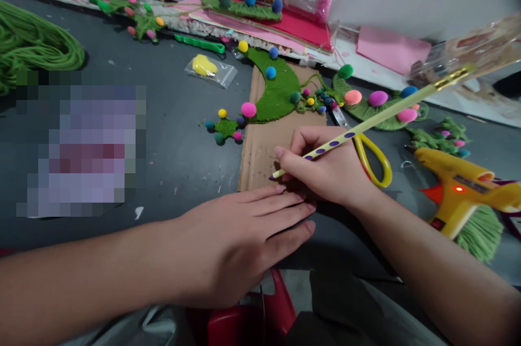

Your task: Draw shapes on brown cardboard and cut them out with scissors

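Observation:
A yellow-green pencil point(368, 118) with purple dots is held in my right hand point(325, 167), its tip down at a piece of brown cardboard point(260, 142). My left hand point(256, 226) lies flat with fingers stretched out over the cardboard's near edge, just below the pencil tip. On the far part of the cardboard rests a green yarn crescent point(280, 88) with coloured pom-poms. A small green star point(227, 127) with pom-poms sits at the cardboard's left edge. Yellow-handled scissors point(376, 161) lie partly hidden behind my right hand.
A yellow glue gun point(451, 183) with a lit red light stands at the right. Green yarn point(40, 44) lies far left, near a blurred-out object point(89, 156). A small bag with yellow clay point(205, 66) is behind. Pink paper point(391, 48) and more decorations line the back.

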A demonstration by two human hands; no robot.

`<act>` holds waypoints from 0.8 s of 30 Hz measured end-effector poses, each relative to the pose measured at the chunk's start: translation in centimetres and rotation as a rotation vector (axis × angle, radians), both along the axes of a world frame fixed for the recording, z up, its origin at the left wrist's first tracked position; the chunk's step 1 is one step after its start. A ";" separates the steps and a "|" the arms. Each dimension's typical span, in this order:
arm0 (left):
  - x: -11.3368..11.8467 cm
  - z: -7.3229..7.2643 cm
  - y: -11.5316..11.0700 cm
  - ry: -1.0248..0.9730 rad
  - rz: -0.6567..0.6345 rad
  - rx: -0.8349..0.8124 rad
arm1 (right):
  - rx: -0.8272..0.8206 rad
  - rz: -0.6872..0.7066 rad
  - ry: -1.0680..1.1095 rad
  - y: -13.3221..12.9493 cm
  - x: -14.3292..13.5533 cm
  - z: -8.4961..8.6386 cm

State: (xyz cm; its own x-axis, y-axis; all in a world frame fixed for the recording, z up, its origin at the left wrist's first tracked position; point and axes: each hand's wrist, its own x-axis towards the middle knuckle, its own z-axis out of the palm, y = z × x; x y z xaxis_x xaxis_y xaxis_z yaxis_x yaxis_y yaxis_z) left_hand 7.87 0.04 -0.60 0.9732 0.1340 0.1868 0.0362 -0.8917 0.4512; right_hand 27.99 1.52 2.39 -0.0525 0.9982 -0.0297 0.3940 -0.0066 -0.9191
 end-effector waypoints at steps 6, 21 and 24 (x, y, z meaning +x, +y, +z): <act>-0.1 0.1 0.0 -0.002 0.004 0.005 | -0.021 0.024 0.039 0.0 0.1 -0.2; -0.1 0.0 0.0 0.026 -0.012 0.025 | -0.010 -0.021 -0.005 0.0 0.2 0.1; -0.1 0.0 0.0 0.015 -0.009 0.018 | -0.021 0.014 -0.010 -0.1 0.2 0.1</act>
State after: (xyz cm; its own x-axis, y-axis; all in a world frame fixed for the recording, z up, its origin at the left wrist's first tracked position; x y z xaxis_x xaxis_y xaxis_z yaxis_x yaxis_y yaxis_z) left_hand 7.81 0.07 -0.59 0.9770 0.1216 0.1749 0.0342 -0.9002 0.4342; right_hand 28.15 1.46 2.46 -0.0664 0.9965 -0.0517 0.4037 -0.0206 -0.9147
